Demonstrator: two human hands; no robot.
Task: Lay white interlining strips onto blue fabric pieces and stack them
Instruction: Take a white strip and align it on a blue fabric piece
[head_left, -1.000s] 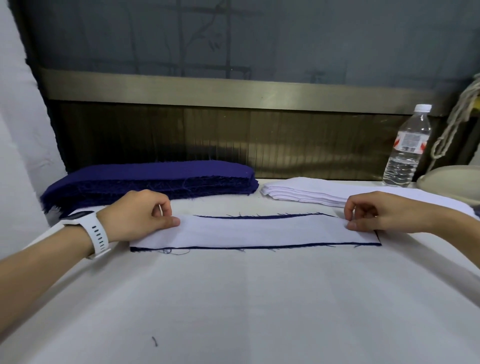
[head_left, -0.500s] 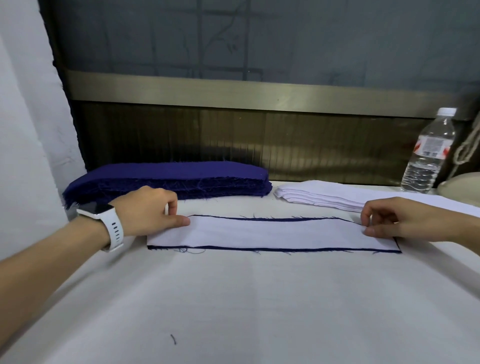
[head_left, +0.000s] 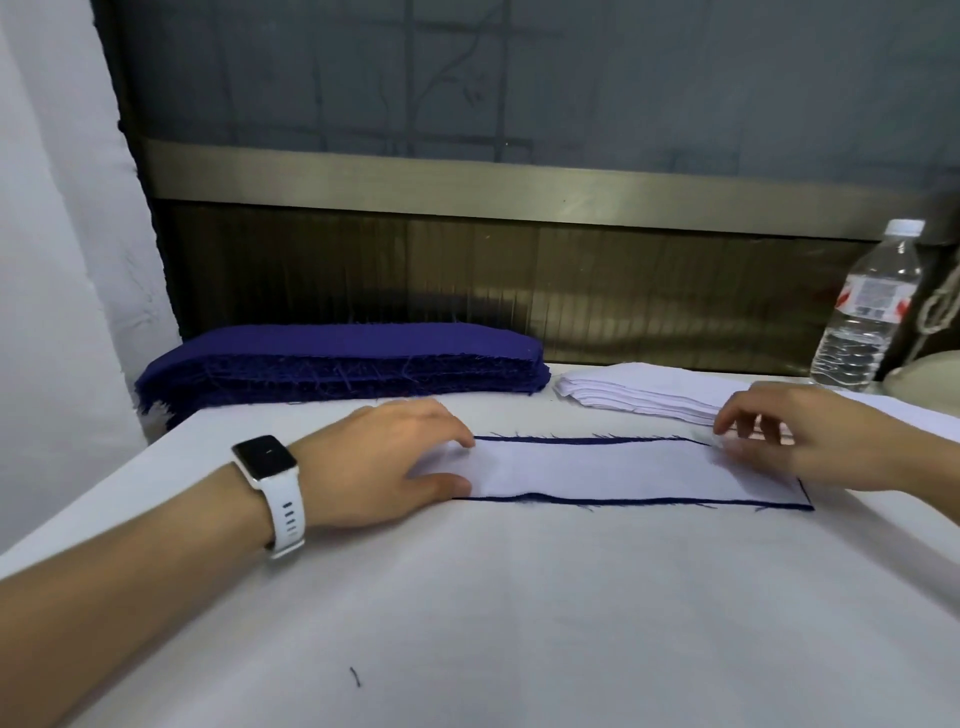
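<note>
Head view: a table (head_left: 519, 597) covered in white cloth fills the foreground, backed by a dark ribbed panel, a dull metal rail and a grey wall. Between the hands lies one white interlining strip (head_left: 613, 470) on a blue fabric piece (head_left: 623, 502), whose edges show as thin frayed lines. The left hand (head_left: 395, 462), wearing a white-strapped watch (head_left: 267, 457), rests flat and open on the strip's left end. The right hand (head_left: 810, 441), slightly blurred, has loosely bent fingers touching the right end. Beyond the left hand sits a stack of blue pieces (head_left: 343, 364); beyond the right, a stack of white strips (head_left: 639, 395) and a water bottle (head_left: 867, 312) with a red-and-white label, its writing unreadable.
</note>
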